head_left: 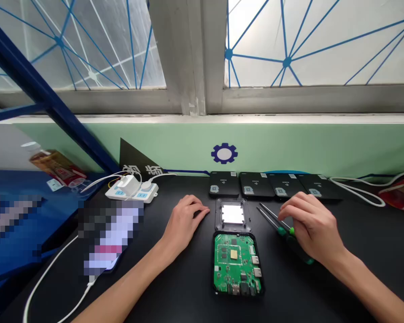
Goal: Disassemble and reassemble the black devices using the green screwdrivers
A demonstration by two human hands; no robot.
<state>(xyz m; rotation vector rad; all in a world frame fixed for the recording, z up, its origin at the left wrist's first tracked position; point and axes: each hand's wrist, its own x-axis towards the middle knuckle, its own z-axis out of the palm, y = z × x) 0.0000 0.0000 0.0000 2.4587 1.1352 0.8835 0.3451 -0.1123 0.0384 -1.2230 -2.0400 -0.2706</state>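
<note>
Two hands on or just above the black surface (175, 296), green board (229, 269) between them, face up in its case (263, 288). Left hand (180, 224): fingers bent, thumb and index tips close together beside the cover (218, 224); can't tell if they pinch anything. Right hand (309, 224): fingers curled over the two screwdrivers (280, 230), thumb side down; can't tell if it grips either or just hovers.

Risks, my read: board is bare, so a slipped driver tip could scratch traces or knock parts. Skin contact could bring static. Drivers lie loose at an angle, tips toward the cover; a careless nudge could roll them into it. Any small loose hardware would be hard to spot on black. Cover sits right at the case's far edge, so a bump to one could shift the other.

Containers: open case holds the board, ports along the right and near edges, pale square pad (233, 254) near the middle. Cover has a bright white plate (233, 214) in it. Four black boxes (224, 183) in a row behind, closed, contents not visible.
</note>
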